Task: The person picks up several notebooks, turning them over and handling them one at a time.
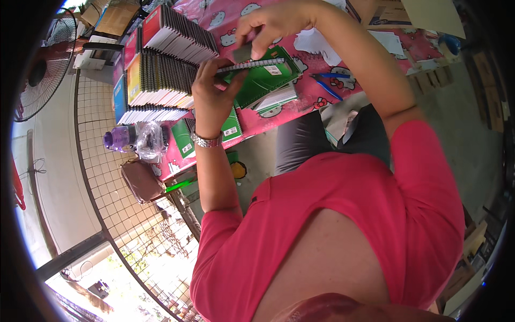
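My left hand (212,91), with a metal watch at the wrist, is closed on the spiral edge of a green notebook (268,78). The notebook's white coil (256,64) runs away from my fingers to the right. Above that coil, my right hand (276,27) pinches a small dark grey flat piece (242,53), whose kind I cannot make out. More green-edged notebooks (280,100) lie under the held one. Other green notebooks (232,129) lie near my left wrist. Blue-handled pliers (328,86) rest on the table to the right, touched by neither hand.
Tall stacks of spiral notebooks (161,80) stand at the left of the pink patterned tablecloth (306,104). Beside them are a purple bottle (119,138) and a brown pouch (140,181). White paper (316,47) and cardboard (389,15) lie at the far right. A fan (51,67) stands far left.
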`<state>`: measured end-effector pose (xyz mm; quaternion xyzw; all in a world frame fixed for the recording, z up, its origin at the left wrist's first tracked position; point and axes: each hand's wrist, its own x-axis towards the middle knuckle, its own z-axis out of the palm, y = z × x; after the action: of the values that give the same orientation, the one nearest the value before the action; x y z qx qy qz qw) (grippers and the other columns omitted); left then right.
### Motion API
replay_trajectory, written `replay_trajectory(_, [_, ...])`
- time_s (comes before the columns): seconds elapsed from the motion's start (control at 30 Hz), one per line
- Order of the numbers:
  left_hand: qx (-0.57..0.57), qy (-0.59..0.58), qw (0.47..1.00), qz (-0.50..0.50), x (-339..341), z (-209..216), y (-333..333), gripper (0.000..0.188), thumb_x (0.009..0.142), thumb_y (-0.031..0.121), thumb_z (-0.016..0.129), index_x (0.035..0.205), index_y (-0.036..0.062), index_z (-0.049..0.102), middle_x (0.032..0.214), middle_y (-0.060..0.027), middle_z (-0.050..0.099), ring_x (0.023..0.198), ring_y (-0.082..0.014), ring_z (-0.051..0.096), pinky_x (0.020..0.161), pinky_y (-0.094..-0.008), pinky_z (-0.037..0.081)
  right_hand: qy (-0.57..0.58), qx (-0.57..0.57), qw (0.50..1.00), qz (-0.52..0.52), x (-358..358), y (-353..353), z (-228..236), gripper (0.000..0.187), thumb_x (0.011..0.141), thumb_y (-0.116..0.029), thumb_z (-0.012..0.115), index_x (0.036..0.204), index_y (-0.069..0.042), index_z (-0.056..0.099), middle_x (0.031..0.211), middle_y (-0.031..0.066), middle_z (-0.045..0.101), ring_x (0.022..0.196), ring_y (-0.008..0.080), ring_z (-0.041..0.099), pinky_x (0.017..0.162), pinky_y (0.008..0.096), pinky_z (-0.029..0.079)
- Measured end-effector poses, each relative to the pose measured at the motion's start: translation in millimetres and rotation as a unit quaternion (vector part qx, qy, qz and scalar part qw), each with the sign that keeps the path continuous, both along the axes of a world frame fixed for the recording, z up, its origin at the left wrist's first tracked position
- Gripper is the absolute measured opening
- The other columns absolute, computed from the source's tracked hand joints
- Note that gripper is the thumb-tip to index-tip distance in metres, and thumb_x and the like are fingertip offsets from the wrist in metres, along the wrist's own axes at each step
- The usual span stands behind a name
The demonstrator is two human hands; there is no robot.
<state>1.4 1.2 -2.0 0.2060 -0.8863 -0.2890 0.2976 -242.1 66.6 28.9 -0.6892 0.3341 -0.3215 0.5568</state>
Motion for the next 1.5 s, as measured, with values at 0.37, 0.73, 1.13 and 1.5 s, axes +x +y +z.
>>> replay_trajectory(0.37, [0.045, 0.011, 0.999, 0.025, 5, -7, -1, 0.027, 0.08, 0.01, 0.079, 0.099, -0.0015, 0.064, 0.087, -0.0115, 0.064, 0.069, -0.0186, 0.064, 0.062, -0.0304, 0.051, -0.077, -0.024, 0.991, -0.111, 16, 4, -9, 0.03, 0.086, -0.033, 0.066, 0.101, -0.007, 0.068, 0.083, -0.0028, 0.059, 0.081, 0.0091, 0.056, 0.078, 0.026, 0.045])
replay_trajectory(0.73, [0.143, 0.155, 0.97, 0.12, 1, -23, 14, 0.017, 0.095, 0.013, 0.066, 0.101, -0.0023, 0.066, 0.077, -0.0074, 0.069, 0.063, -0.0156, 0.071, 0.052, -0.0218, 0.048, 0.402, -0.231, 0.762, -0.453, -10, 76, -251, 0.049, 0.083, -0.031, 0.071, 0.124, -0.006, 0.061, 0.132, 0.018, 0.057, 0.128, 0.0414, 0.046, 0.105, 0.0497, 0.04])
replay_trajectory(1.13, [0.145, 0.158, 0.968, 0.128, 4, -32, 18, 0.021, 0.092, 0.014, 0.071, 0.102, -0.0043, 0.066, 0.08, -0.0073, 0.069, 0.064, -0.0105, 0.068, 0.053, -0.0222, 0.051, 0.215, -0.283, 0.719, -0.598, 60, 144, -151, 0.053, 0.085, -0.017, 0.07, 0.134, -0.004, 0.055, 0.127, 0.0173, 0.058, 0.114, 0.0346, 0.055, 0.1, 0.0436, 0.042])
replay_trajectory(1.5, [0.062, 0.182, 0.97, 0.152, 1, -41, 28, 0.019, 0.084, -0.003, 0.068, 0.103, -0.0039, 0.071, 0.071, -0.0051, 0.069, 0.066, -0.0063, 0.065, 0.059, -0.0232, 0.05, 0.301, -0.372, 0.75, -0.457, 111, 91, -57, 0.061, 0.075, -0.021, 0.076, 0.132, -0.009, 0.058, 0.119, 0.0077, 0.057, 0.103, 0.0294, 0.055, 0.092, 0.0439, 0.044])
